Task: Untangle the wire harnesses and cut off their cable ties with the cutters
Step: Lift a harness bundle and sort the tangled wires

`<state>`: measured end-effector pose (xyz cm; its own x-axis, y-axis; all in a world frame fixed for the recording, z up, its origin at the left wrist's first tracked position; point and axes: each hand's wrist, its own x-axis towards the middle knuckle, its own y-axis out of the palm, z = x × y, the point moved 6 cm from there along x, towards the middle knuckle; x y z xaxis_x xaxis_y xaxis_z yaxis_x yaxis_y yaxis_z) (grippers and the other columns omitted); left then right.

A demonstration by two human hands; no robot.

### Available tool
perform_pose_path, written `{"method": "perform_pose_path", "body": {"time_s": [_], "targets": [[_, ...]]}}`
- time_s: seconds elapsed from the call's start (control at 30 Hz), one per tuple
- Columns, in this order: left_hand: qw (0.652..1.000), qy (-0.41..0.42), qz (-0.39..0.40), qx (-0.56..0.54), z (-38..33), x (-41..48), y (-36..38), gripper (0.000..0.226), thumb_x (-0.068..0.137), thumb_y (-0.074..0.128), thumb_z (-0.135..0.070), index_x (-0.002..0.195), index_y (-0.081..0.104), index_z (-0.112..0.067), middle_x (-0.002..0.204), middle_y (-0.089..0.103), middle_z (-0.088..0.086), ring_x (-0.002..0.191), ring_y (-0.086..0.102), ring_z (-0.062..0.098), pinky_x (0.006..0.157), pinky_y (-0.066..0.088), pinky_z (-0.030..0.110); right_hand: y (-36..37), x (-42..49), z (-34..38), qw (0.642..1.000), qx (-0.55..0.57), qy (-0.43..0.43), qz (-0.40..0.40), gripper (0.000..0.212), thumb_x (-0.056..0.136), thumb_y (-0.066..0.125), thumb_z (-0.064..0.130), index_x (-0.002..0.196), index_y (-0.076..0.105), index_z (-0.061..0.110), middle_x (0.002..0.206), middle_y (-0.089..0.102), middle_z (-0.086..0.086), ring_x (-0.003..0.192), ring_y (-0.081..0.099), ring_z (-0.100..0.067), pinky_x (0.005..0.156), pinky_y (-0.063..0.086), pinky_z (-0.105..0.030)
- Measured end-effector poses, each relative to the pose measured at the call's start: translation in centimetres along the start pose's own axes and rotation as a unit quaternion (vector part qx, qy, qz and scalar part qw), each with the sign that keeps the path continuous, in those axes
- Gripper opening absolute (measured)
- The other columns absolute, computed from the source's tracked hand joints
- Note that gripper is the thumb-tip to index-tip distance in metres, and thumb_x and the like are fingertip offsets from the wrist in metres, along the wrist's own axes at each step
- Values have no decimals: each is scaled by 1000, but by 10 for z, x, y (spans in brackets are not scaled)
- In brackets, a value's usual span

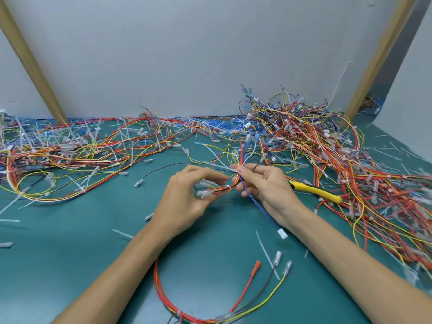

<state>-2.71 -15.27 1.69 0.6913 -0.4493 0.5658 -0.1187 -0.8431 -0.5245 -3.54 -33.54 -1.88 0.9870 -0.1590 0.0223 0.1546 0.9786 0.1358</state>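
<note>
Both hands hold one wire harness (224, 187) of red, yellow, black and blue wires above the green mat. My left hand (187, 197) curls round its end with clear terminals. My right hand (264, 183) pinches the bundle where the wires fan upward. A blue wire with a white connector (282, 233) hangs below my right palm. The yellow-handled cutters (315, 190) lie on the mat just behind my right hand, their jaws hidden by it. A white cable tie sits on the bundle between my hands.
A big tangled pile of harnesses (327, 141) fills the right and back right. Spread-out harnesses (70, 155) cover the left. A loose harness loop (210, 307) lies near the front edge. Cut tie pieces (266, 253) litter the green mat (70, 253). A white wall stands behind.
</note>
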Motion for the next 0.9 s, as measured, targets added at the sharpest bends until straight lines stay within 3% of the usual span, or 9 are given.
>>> {"method": "perform_pose_path", "body": {"time_s": [0.3, 0.47, 0.5, 0.57, 0.63, 0.67, 0.73, 0.8, 0.9], "targets": [[999, 29, -25, 3, -7, 0, 7, 12, 77, 85, -23, 87, 78, -25, 81, 71, -17, 84, 61, 11, 80, 48, 44, 8, -3, 5, 996, -69, -14, 62, 12, 97, 61, 12, 99, 70, 5, 62, 69, -6, 49, 64, -14, 49, 52, -20], [998, -7, -55, 15, -1, -1, 3, 10, 82, 77, -21, 76, 72, -15, 70, 68, -11, 68, 62, 4, 69, 47, 19, 7, -7, 2, 987, -155, -45, -22, 32, 92, 71, 31, 78, 65, 3, 60, 69, -8, 46, 66, -22, 48, 52, -27], [998, -26, -61, 13, 2, -1, 2, 11, 83, 76, -19, 74, 70, -15, 67, 67, -9, 64, 61, 6, 65, 46, 16, 3, -9, 4, 973, -210, -69, -69, 36, 90, 73, 39, 73, 65, 8, 59, 69, -6, 48, 67, -20, 52, 52, -27], [994, -67, -81, 16, 11, 0, -1, 16, 84, 77, -17, 71, 68, -18, 59, 62, -12, 55, 54, 9, 55, 39, 14, -3, -18, 17, 901, -362, -165, -175, 32, 88, 70, 50, 74, 63, 21, 66, 68, 7, 56, 65, -9, 61, 51, -29], [992, -91, -89, 24, 15, 0, -1, 17, 83, 79, -18, 70, 69, -23, 56, 58, -19, 49, 49, 8, 51, 32, 10, 2, -31, 34, 828, -433, -272, -232, 22, 88, 67, 49, 92, 58, 29, 86, 59, 14, 72, 56, -4, 66, 48, -30], [991, -93, -87, 27, 16, 0, -1, 16, 82, 80, -20, 70, 70, -25, 57, 59, -22, 49, 49, 7, 51, 32, 9, 4, -36, 40, 811, -432, -314, -240, 25, 88, 67, 46, 101, 57, 27, 95, 53, 13, 81, 52, -5, 70, 46, -27], [993, -86, -78, 28, 15, 0, 1, 15, 80, 82, -24, 69, 72, -26, 61, 63, -19, 50, 50, 7, 52, 33, 9, 10, -43, 48, 788, -421, -390, -223, 32, 87, 68, 36, 112, 57, 19, 105, 50, 7, 95, 48, -9, 83, 43, -23], [994, -77, -68, 26, 14, 0, 3, 15, 80, 83, -28, 69, 72, -25, 65, 66, -13, 51, 49, 7, 53, 33, 11, 21, -47, 49, 770, -438, -435, -160, 30, 87, 70, 27, 113, 62, 14, 108, 54, 2, 100, 50, -16, 91, 43, -28], [996, -65, -57, 31, 15, 0, 2, 13, 81, 82, -22, 73, 72, -27, 69, 65, -15, 54, 50, 3, 55, 32, 9, 37, -43, 34, 774, -481, -409, -34, 24, 85, 71, 18, 108, 68, 14, 101, 64, 4, 97, 55, -20, 88, 48, -37]]}}
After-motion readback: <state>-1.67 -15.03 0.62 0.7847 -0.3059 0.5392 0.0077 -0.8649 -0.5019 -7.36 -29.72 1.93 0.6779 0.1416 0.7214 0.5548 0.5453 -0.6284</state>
